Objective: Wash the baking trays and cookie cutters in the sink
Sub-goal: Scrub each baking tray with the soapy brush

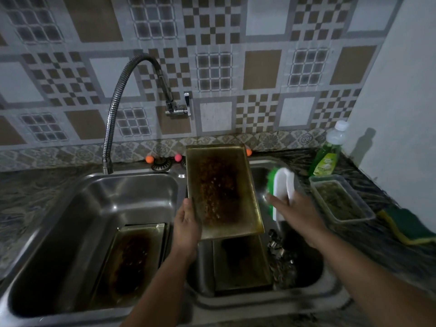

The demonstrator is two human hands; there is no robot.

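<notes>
Below both hands, the double sink (94, 185) is spread wide, with one burnt baking tray (132, 256) lying in the basin off to the left of the left hand and another tray (240, 263) resting in the basin directly beneath the hands. Between the hands, a third, scorched tray (224, 192) is held up and tilted, its dark crusted face turned toward the camera. Its lower left edge is gripped by the left hand (186, 223), thumb on top, fingers curled underneath. Just to the right, a green-bristled scrub brush (282, 190) is clasped by the right hand (295, 211), slightly blurred and not yet touching the tray. Under the right wrist, a heap of metal cookie cutters (280, 256) is seen in the basin. Beyond the right hand, a soap bottle (329, 154), a plastic tub (339, 199) and a sponge (405, 225) are set on the counter.

Scrubbing of the raised tray appears to be the step in hand. Next, the bristles need to be brought onto the burnt patch and firm pressure applied, while the tray is braced steadily.
</notes>
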